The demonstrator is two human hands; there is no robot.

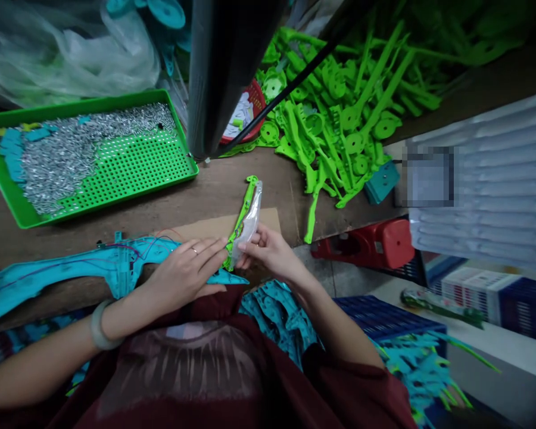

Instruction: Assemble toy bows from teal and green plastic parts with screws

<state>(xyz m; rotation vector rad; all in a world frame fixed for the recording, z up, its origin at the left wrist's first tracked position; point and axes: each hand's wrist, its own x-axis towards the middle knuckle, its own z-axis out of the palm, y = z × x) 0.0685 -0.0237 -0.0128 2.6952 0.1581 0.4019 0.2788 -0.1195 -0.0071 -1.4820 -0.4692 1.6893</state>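
My right hand (268,253) pinches a curved, translucent whitish plastic piece (250,223) between thumb and fingers. Right against its left side stands a narrow bright green plastic part (245,205) with small details along it. Fingers stretched out, my left hand (194,265) lies over a long turquoise plastic shell (84,268), its fingertips reaching the lower end of the green part. Thin red and dark wires run along the shell. The turquoise under my left palm is hidden.
A green perforated tray (138,170) of small metal screws stands at the back left. Behind a dark post (209,77) is a red basket (256,98). Green plastic parts (339,113) are heaped at the right. Turquoise parts (272,310) lie below the table edge, near a red stool (390,244).
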